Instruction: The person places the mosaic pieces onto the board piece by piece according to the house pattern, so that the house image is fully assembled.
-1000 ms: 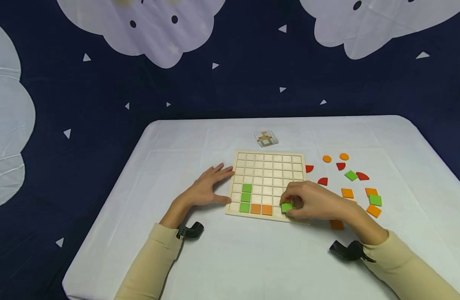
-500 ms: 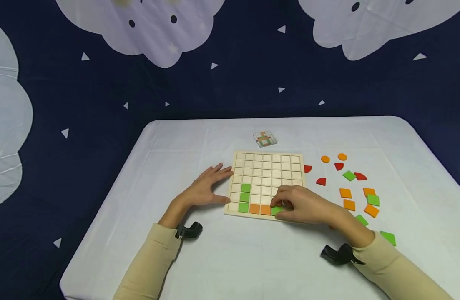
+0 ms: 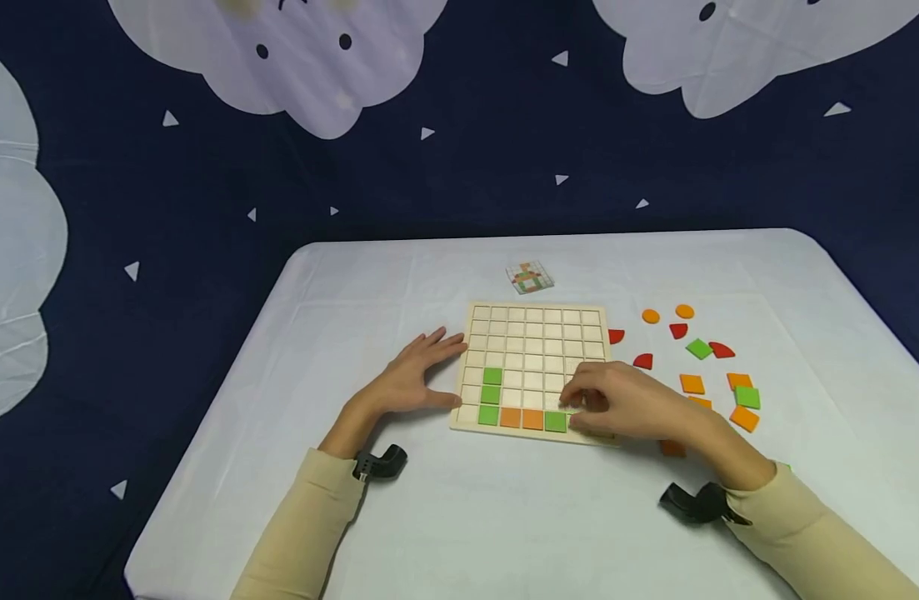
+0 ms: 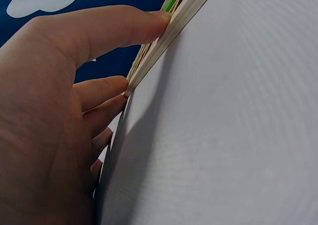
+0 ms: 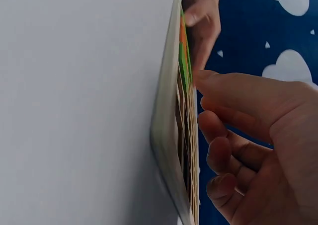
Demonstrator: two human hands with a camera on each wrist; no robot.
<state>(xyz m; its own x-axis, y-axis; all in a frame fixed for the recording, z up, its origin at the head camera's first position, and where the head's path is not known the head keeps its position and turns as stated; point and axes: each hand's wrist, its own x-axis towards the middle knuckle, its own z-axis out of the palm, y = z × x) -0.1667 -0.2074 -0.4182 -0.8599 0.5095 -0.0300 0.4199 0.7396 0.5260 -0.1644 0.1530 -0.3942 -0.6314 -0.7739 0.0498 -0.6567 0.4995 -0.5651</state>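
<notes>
A pale wooden grid board (image 3: 534, 342) lies on the table. My left hand (image 3: 417, 375) rests along its left edge with fingers spread, thumb and fingertips touching the rim in the left wrist view. Green square tiles (image 3: 491, 394) stand in a column at the board's lower left. Two orange tiles (image 3: 521, 418) and a green square tile (image 3: 555, 422) continue the bottom row. Just right of that green tile, my right hand (image 3: 624, 402) hovers over the board's lower right corner, its fingers loosely bent. In the right wrist view no tile shows between thumb and fingers.
Right of the board lie loose orange squares (image 3: 692, 384), green pieces (image 3: 747, 397), red quarter-circle pieces (image 3: 643, 361) and orange discs (image 3: 651, 317). A small patterned card (image 3: 530, 277) lies beyond the board. The right forearm covers some pieces.
My right hand carried the green tile left into the bottom row beside the orange tiles, let it go, and drew back right. My left hand stays at the board's edge.
</notes>
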